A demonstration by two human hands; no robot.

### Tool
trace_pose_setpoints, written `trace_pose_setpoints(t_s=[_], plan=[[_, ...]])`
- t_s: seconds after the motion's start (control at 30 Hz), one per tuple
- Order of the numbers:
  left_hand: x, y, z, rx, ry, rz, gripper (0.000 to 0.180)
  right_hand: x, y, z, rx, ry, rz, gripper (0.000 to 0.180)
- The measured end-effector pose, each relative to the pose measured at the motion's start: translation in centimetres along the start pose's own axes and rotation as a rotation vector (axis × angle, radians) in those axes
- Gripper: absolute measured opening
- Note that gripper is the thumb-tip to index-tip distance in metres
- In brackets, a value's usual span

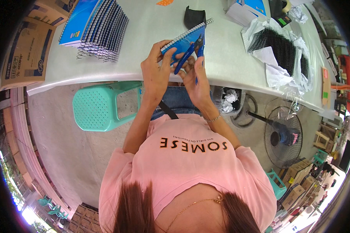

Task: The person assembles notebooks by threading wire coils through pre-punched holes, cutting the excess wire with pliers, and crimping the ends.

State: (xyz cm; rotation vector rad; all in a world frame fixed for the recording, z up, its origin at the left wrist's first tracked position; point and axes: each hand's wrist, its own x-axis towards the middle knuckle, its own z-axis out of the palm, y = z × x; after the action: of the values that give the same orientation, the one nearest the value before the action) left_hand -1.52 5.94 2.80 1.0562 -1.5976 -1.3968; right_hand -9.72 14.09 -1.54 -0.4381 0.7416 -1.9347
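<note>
The right hand [196,86] sits at six o'clock, its fingers curled round the handles of the blue pliers [185,58]. The handles are splayed, so the grip looks part-closed rather than squeezed. The pliers should feel stiff and fairly dense; the grips are the place to hold them. Their long axis runs roughly from seven o'clock to one, nose pointing away from the body. Whether the tips touch anything, I cannot tell.

The left hand [155,73], toward seven or eight o'clock, pinches the blue spiral notebook [179,46] with thumb and fingers drawn in on it near its lower-left end. The notebook is held up in front of the person, over the near part of the table [144,48]. It is probably light and bendable, with a smooth cover that could slide; a pinch beside the binding would steady it while sparing the springy wire, which could easily bend. The bound edge slants from eight o'clock to two, and a loose coil end [210,21] pokes out toward two.

Farther off, a black curved piece [194,16] lies at one o'clock, a stack of spiral notebooks [99,29] past nine, and black coils [272,46] on crumpled paper [275,75] at three.
</note>
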Motion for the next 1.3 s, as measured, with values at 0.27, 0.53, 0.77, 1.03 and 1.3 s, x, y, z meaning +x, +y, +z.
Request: trace_pose_setpoints(t_s=[0.27, 0.53, 0.77, 1.03, 1.3], plan=[[0.6, -1.6, -0.3, 0.014, 0.011, 0.067, 0.024, -1.8, -2.9, 1.2, -1.098, -0.007, -0.239, 0.066], [0.9, -2.1, -0.5, -0.037, -0.032, 0.058, 0.026, -1.9, -2.6, 0.5, -1.232, 0.02, -0.302, 0.067], [0.8, -1.5, -0.7, 0.049, 0.002, 0.079, 0.026, -1.9, -2.2, 0.6, -1.25, 0.021, -0.318, 0.067], [0.8, -2.4, -1.0, -0.11, -0.005, 0.039, 0.025, -1.5, -2.0, 0.3, -1.266, 0.034, -0.315, 0.067], [0.8, -2.4, -1.1, -0.045, -0.021, 0.047, 0.024, -1.6, -2.0, 0.4, -1.247, 0.02, -0.338, 0.064]])
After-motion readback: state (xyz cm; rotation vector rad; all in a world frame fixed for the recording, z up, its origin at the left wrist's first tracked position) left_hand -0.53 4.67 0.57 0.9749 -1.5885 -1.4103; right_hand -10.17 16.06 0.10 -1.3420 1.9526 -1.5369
